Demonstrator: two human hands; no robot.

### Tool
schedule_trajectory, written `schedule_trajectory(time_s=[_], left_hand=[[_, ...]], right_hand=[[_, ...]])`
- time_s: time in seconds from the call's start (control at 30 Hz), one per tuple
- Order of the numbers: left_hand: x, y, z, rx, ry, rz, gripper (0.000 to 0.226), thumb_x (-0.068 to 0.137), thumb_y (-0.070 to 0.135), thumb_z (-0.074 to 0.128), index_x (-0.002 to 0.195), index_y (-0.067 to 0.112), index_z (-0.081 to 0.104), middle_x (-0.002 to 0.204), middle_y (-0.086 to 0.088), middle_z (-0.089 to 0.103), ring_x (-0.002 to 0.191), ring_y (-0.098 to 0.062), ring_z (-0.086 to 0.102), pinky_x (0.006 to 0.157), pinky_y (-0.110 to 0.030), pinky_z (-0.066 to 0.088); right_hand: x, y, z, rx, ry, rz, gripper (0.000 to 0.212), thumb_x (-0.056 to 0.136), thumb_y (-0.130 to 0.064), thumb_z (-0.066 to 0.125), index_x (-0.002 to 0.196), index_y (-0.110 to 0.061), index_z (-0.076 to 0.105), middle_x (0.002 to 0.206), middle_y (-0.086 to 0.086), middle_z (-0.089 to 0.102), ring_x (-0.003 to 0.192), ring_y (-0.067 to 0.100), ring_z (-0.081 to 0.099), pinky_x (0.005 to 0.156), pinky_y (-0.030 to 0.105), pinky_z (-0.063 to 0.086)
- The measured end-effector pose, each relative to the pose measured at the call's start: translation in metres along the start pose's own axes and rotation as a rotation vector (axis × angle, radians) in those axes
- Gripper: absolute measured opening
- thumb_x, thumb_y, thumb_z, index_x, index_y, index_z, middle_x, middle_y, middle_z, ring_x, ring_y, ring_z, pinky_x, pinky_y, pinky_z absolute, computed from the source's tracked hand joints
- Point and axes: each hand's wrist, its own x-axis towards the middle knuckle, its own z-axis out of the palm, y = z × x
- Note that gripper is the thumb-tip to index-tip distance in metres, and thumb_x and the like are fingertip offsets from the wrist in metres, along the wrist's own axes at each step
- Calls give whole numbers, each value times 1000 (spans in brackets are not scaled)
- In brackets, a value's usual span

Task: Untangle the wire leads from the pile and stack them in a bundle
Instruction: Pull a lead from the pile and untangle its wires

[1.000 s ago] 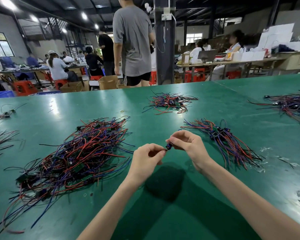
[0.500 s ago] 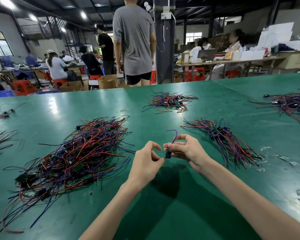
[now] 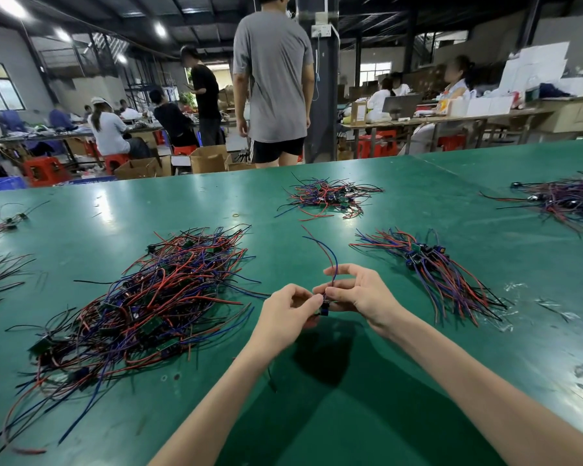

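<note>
A big tangled pile of red, blue and black wire leads [image 3: 142, 304] lies on the green table, left of my hands. A tidier bundle of leads [image 3: 441, 274] lies to the right. Between them, my left hand [image 3: 283, 314] and my right hand [image 3: 357, 294] meet above the table. Both pinch one wire lead [image 3: 327, 260] at its small dark connector end. Its blue and red wires arc upward past my right fingers. A thin black wire hangs below my left wrist.
Another small pile of leads [image 3: 327, 196] lies farther back, one more [image 3: 566, 200] at the far right, and loose leads [image 3: 0, 274] at the left edge. A person in a grey shirt [image 3: 273, 82] stands beyond the green table [image 3: 317, 415]. Other workers sit at benches behind.
The lead's blue and red wires have swung up above my right hand. Both hands have shifted slightly lower and closer together around the connector.
</note>
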Motion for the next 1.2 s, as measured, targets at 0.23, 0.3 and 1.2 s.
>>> schedule_trajectory(time_s=[0.23,0.3,1.2], left_hand=[[-3,-2,3,-278,-64,-98,18,83,2,70,89,1,52,69,-9,69,58,-17,67,59,-27,58],[-2,-3,3,-311,-66,-107,19,81,-4,69,88,1,51,68,-11,67,54,-17,65,57,-26,57],[-3,3,4,-297,-185,-162,9,90,-2,57,84,3,60,67,-10,56,49,-16,57,52,-26,55]], right_hand=[[0,1,1,-25,-27,21,22,86,11,58,103,-2,56,83,14,72,65,15,69,60,26,58],[1,1,1,6,-32,41,16,86,10,58,98,-1,58,81,13,72,64,15,68,60,27,58],[2,4,2,43,111,102,22,87,5,58,109,0,60,65,5,69,52,11,56,61,20,50]])
